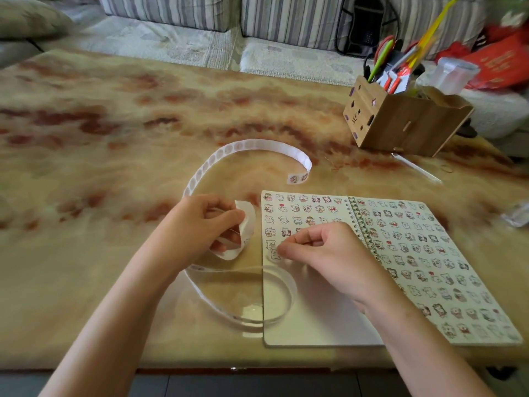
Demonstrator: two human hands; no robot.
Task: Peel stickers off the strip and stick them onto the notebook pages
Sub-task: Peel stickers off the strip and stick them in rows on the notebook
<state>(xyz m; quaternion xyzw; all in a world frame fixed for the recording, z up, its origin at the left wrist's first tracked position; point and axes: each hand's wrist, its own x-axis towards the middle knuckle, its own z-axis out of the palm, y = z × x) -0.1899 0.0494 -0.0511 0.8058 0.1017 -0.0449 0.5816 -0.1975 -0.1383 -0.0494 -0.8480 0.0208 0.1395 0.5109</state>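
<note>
An open spiral notebook [315, 319] lies on the table at the right, both pages dotted with small cartoon stickers. A long white sticker strip [243, 146] curls across the table to its left. My left hand [200, 224] grips a looped part of the strip beside the notebook's left edge. My right hand [320, 250] rests on the left page, its thumb and forefinger pinching a single sticker [274, 255] against the paper. Another part of the strip loops over the notebook's lower left corner.
A wooden pen holder [400, 121] full of pens and scissors stands at the back right. A clear plastic container [452, 73] sits behind it. A striped sofa [200, 12] runs along the far side of the marbled table [100, 124].
</note>
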